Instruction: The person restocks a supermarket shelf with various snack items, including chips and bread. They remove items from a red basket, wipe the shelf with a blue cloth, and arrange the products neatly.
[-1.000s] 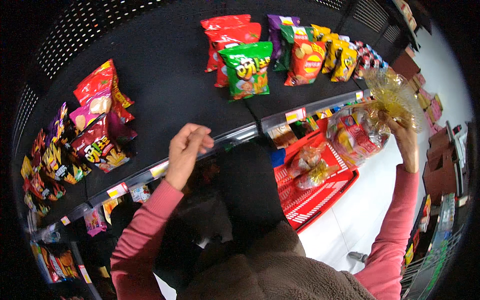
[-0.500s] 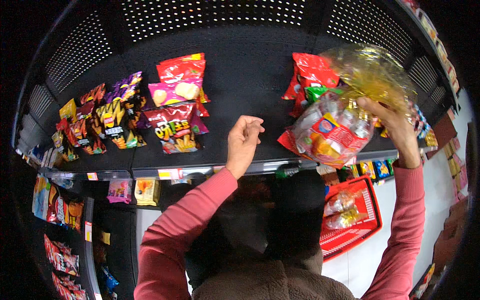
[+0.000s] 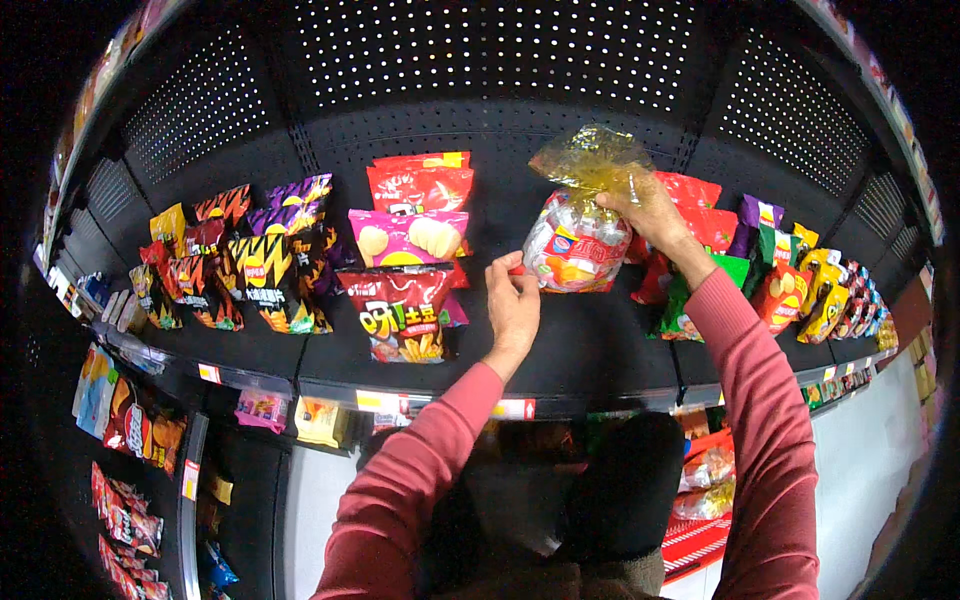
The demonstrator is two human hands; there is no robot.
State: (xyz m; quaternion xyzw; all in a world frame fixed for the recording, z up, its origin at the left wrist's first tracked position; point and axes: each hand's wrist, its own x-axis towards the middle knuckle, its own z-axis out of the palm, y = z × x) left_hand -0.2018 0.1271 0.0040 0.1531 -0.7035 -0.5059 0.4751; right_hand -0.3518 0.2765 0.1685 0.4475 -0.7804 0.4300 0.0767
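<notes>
A clear plastic bag of small wrapped snacks [image 3: 578, 248], with a red and yellow label and a loose gold-tinted top, is held upright over the shelf. My right hand [image 3: 650, 212] is closed round its gathered neck. At the bag's lower left side, my left hand [image 3: 512, 312] has curled fingers, their tips pinching its red edge. Left of that hand stands a dark red potato snack bag [image 3: 400, 312], in front of a pink chip bag [image 3: 408, 238] and red packs. Red bags [image 3: 708, 228] and a green bag [image 3: 708, 300] stand behind and beside my right forearm.
The black shelf [image 3: 600, 350] has a front rail with price tags [image 3: 515, 408]. Yellow-and-black chip bags [image 3: 268, 275] line its left part, and small colourful packs [image 3: 825, 300] its right. Below right, a red shopping basket [image 3: 700, 545] holds clear bags. Perforated panels [image 3: 480, 60] form the back.
My right hand has brought the snack bag leftward and over the middle of the shelf. My left hand, earlier apart from it, now meets its lower side. The view has shifted.
</notes>
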